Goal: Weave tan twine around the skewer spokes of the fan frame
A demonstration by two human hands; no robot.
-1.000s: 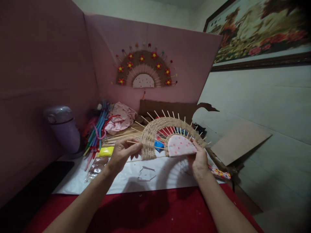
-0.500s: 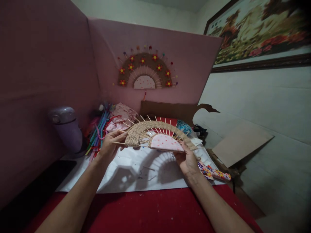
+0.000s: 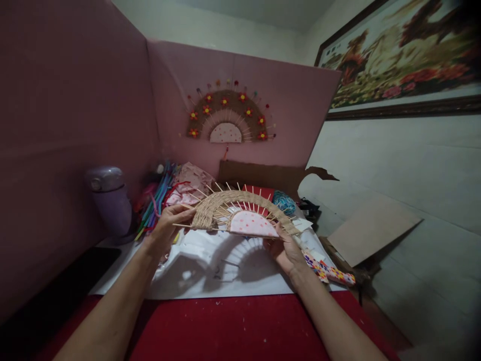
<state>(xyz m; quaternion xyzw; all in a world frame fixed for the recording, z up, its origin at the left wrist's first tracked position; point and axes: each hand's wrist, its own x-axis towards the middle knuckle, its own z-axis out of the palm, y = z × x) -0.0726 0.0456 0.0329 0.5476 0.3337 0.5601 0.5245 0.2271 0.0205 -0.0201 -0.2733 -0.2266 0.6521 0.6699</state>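
Between my hands, above the table, is a half-round woven twine fan [image 3: 244, 198] with thin wooden sticks spreading outward. A half-circle of white cloth with red dots [image 3: 252, 223] covers its middle. My left hand [image 3: 171, 225] is closed on the fan's left end, by the lowest sticks. My right hand [image 3: 285, 249] grips the lower right, its thumb at the corner of the dotted half-circle and its fingers partly hidden underneath. On the pink panel behind hangs a similar fan [image 3: 227, 108], decorated with red-and-yellow flowers and coloured beads at the stick tips.
White paper [image 3: 203, 286] lies over the red table cover [image 3: 225, 328]. At left stand a purple bottle [image 3: 110, 205] and a heap of pipe cleaners [image 3: 156, 205]. Blue yarn [image 3: 284, 202] and a brown cardboard piece [image 3: 259, 175] sit behind the fan; flower-patterned material [image 3: 330, 272] lies at right.
The view has tilted up slightly and shifted, so the background sits a little lower. Both hands keep hold of the fan, which stays in nearly the same position.
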